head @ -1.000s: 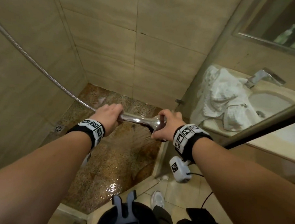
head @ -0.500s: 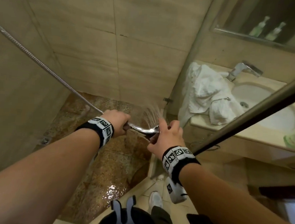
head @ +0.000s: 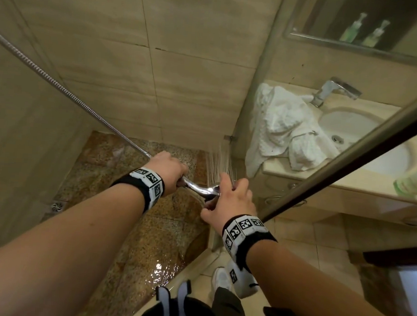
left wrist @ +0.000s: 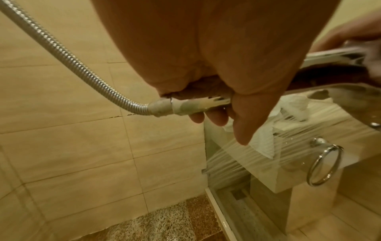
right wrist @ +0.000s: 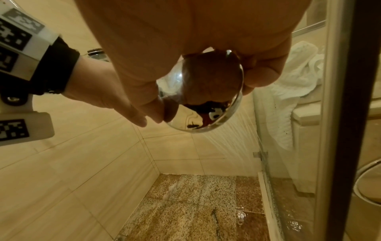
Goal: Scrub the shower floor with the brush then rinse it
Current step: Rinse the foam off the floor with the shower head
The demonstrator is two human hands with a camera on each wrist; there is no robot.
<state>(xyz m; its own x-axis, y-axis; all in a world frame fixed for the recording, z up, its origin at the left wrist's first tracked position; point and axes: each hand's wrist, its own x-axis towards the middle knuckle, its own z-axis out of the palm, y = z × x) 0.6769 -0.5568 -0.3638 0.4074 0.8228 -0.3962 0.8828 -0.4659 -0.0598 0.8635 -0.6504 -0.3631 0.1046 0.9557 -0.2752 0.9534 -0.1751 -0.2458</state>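
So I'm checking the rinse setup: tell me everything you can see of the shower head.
The shower head is a round, mirror-bright chrome disc on a curved chrome handle, fed by a ribbed metal hose. The left hand grips the handle; the right hand holds the disc's rim. It is held above the wet floor, and thin jets spray toward the far right corner by the glass.

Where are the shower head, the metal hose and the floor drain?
shower head (right wrist: 206, 97): right wrist view, shiny chrome back.
metal hose (head: 58, 86): head view, mid-length.
floor drain (head: 57, 206): head view, round grate.
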